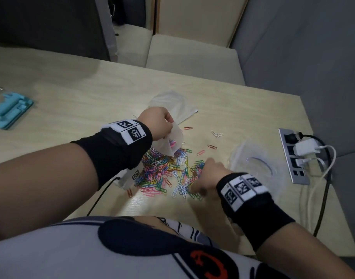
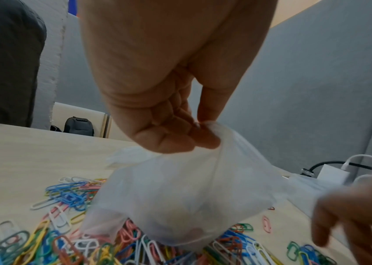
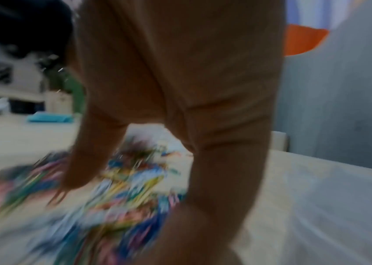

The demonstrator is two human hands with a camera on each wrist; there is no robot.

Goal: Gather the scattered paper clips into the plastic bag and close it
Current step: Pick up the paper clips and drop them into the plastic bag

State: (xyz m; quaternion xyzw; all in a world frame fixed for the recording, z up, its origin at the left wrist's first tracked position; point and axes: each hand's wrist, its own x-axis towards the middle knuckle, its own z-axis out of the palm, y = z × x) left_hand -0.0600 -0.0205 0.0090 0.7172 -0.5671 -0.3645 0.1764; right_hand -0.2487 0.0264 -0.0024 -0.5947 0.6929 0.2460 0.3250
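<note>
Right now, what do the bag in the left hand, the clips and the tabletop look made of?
Bag: thin, frosted translucent plastic film; it crumples where the left hand pinches it. Paper clips: likely wire with glossy coloured coating, judging by thin bent loops in many colours. Table: pale wood-grain surface, matte; probably laminate, though solid wood can't be ruled out.

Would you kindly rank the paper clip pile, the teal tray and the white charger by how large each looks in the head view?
1. paper clip pile, plainly the widest spread.
2. teal tray, cut off by the left edge, so its full size is unsure.
3. white charger, the smallest.
</note>
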